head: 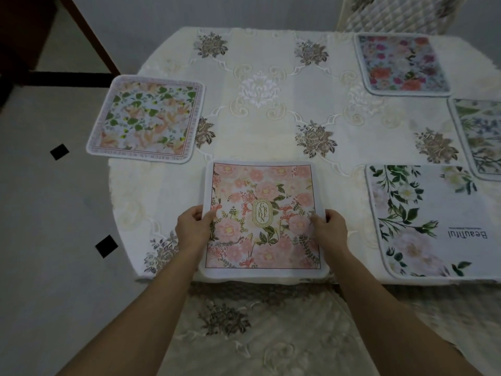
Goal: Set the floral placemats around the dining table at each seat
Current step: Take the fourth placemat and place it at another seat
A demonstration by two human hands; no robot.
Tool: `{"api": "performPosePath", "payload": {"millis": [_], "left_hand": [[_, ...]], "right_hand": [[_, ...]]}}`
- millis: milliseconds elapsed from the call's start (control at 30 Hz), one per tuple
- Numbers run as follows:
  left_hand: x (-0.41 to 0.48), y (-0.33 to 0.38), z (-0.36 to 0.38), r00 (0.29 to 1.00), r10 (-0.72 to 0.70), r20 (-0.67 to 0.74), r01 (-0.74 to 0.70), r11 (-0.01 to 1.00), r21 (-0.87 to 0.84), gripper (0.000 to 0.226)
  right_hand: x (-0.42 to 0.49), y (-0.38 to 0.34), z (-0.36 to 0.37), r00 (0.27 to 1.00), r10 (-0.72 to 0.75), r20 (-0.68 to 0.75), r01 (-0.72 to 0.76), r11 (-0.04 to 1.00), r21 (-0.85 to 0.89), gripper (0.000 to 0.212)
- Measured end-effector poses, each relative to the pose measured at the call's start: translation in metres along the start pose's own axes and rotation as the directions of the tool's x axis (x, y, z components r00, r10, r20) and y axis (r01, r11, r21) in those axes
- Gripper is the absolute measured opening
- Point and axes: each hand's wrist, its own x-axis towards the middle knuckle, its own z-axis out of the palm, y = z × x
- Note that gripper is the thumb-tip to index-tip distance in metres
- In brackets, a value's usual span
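Pink placemat (261, 215) is lying flat at the table (271, 118) near edge, squarely between both hands. Left hand (192, 226) and right hand (329, 226) are pinching its 2 side edges, each grip clamped mid-side, equally near, far half reaching toward centre.

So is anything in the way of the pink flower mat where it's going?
Nothing visible. The left hand and right hand hold the pink mat by its sides at the near table edge, and the Beautiful mat and peach mat lie clear of it.
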Motion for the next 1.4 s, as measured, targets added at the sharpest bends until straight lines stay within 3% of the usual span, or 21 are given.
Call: {"api": "performPosePath", "payload": {"millis": [133,333,533,633,733,833,900,967,1033,1100,1200,1300,1400], "left_hand": [[-0.002,0.001,0.000,1.000,-0.019,-0.006,0.019,1.000,-0.005,0.031],[-0.007,0.006,0.000,0.999,0.046,-0.027,-0.043,0.994,0.103,0.028],[-0.002,0.014,-0.002,0.985,0.159,0.067,-0.172,0.915,0.365,0.037],[0.003,0.014,-0.002,0.969,0.216,0.123,-0.248,0.814,0.526,0.042],[0.005,0.018,0.000,0.952,0.234,0.196,-0.301,0.603,0.739,0.048],[0.004,0.026,0.009,0.919,0.314,0.239,-0.350,0.369,0.861,0.062],[0.005,0.025,0.024,0.846,0.429,0.318,-0.474,0.331,0.816,0.071],[0.008,0.014,0.041,0.729,0.508,0.458,-0.651,0.309,0.694,0.067],[0.012,-0.003,0.052,0.628,0.521,0.578,-0.754,0.224,0.617,0.061],[0.017,-0.019,0.053,0.592,0.506,0.628,-0.775,0.141,0.616,0.061],[0.024,-0.030,0.047,0.608,0.528,0.593,-0.753,0.147,0.641,0.065],[0.023,-0.032,0.044,0.640,0.544,0.543,-0.723,0.187,0.665,0.067],[0.023,-0.032,0.044,0.706,0.542,0.455,-0.660,0.270,0.701,0.067]], "right_hand": [[-0.003,0.000,0.002,0.999,0.018,-0.033,-0.018,1.000,0.018,0.038],[-0.006,-0.004,-0.001,0.999,0.015,-0.035,-0.015,1.000,0.000,0.038],[0.001,-0.008,-0.010,0.998,-0.050,0.027,0.053,0.984,-0.168,0.035],[0.001,-0.003,-0.010,0.993,-0.117,0.025,0.119,0.952,-0.283,0.037],[-0.002,0.000,-0.005,0.961,-0.270,-0.066,0.204,0.845,-0.494,0.043],[-0.006,-0.005,0.017,0.837,-0.547,-0.032,0.412,0.666,-0.622,0.043],[-0.008,-0.006,0.043,0.742,-0.662,0.100,0.575,0.554,-0.603,0.043],[-0.009,-0.003,0.069,0.668,-0.700,0.251,0.685,0.446,-0.576,0.047],[-0.007,0.005,0.086,0.627,-0.682,0.376,0.741,0.372,-0.559,0.057],[-0.001,0.014,0.086,0.603,-0.669,0.435,0.752,0.293,-0.591,0.064],[0.010,0.020,0.072,0.613,-0.655,0.442,0.727,0.249,-0.640,0.074],[0.021,0.021,0.058,0.681,-0.622,0.386,0.667,0.312,-0.676,0.080],[0.028,0.025,0.046,0.696,-0.625,0.353,0.649,0.337,-0.682,0.079]]}}
